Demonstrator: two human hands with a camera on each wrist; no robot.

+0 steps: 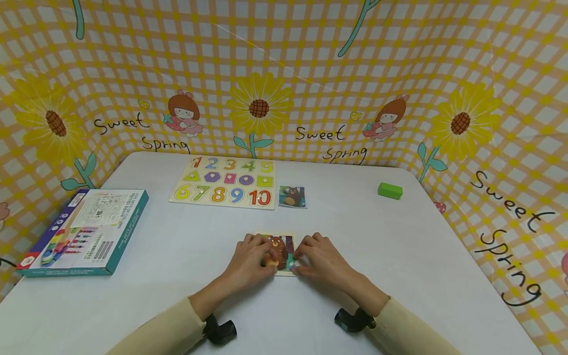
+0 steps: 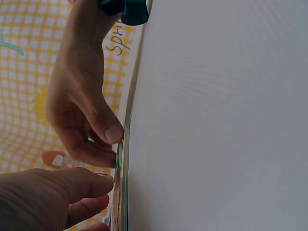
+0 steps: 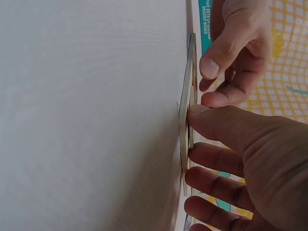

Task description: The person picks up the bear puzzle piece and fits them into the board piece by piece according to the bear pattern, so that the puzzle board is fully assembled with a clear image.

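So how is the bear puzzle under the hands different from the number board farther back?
The bear puzzle is smaller, lies near the table's front and has both hands' fingers on its edges: left hand, right hand. The number board is wider, lies toward the back, and no hand touches it. The bear puzzle shows one brown bear picture; the number board shows colourful digits 1 to 10 and a row of shapes. Both lie flat on the white table.

A: Which colours does the bear puzzle [image 1: 281,249] have?
B: A brown bear on green and blue. The small bear card [image 1: 292,196] shows the same colours.
A: And the others?
B: The table [image 1: 399,246] is white, the block [image 1: 390,191] green, the number board [image 1: 224,182] cream with many-coloured numbers, the box [image 1: 84,231] teal-edged, the backdrop [image 1: 310,74] yellow-checked with sunflowers.
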